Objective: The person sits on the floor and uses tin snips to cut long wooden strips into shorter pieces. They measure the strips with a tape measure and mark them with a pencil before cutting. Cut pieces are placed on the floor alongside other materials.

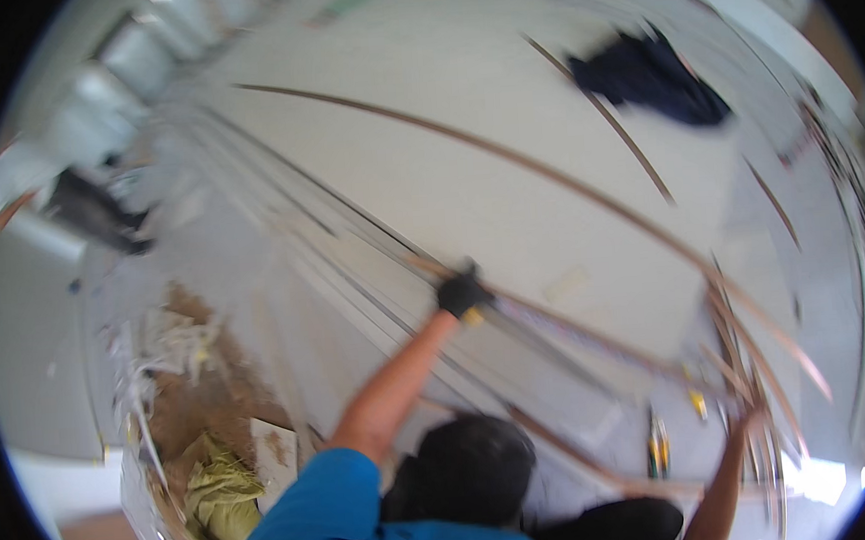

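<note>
The picture is blurred by motion. My left hand (462, 293) wears a black glove and is closed around a long thin wooden strip (588, 194) that curves across the white floor (465, 167). My left arm reaches out from a blue sleeve (315, 519). My right hand (747, 421) comes up from the lower right and sits against a bundle of thin wooden strips (759, 347). Blur hides its fingers, so its grip cannot be made out.
A dark cloth (652, 76) lies on the floor at the far right. At the left, brown debris (195, 387) and a yellow-green sack (217, 481) are piled. A yellow-handled tool (658, 450) lies near my right arm. Two dark rounded shapes (471, 468) sit at the lower middle.
</note>
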Motion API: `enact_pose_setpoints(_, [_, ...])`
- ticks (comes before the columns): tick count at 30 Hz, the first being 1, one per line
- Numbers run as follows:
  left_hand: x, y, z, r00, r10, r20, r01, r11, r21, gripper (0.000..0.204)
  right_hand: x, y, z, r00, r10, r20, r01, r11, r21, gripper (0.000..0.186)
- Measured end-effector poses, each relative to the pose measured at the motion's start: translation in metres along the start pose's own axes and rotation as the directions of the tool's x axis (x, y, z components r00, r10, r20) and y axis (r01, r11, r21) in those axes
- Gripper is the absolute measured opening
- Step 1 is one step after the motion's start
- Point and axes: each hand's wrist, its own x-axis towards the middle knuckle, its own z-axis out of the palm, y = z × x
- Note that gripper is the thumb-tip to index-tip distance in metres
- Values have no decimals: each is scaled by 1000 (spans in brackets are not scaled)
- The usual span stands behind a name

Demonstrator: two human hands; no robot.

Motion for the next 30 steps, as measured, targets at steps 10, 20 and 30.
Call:
enact_pose_setpoints(10, [-38,38,-53,997,75,-22,-75,997,-17,66,-100,-309,134,416,-811,412,864,493,98,50])
enact_pose_setpoints(20, [-32,32,-52,992,120,-26,-120,992,27,62,-140,-355,186,125,-674,729,967,247,62,32])
enact_pose_setpoints(30, [-34,38,-56,990,137,11,-137,990,42,61,-170,-353,163,694,-594,407,483,803,349,19])
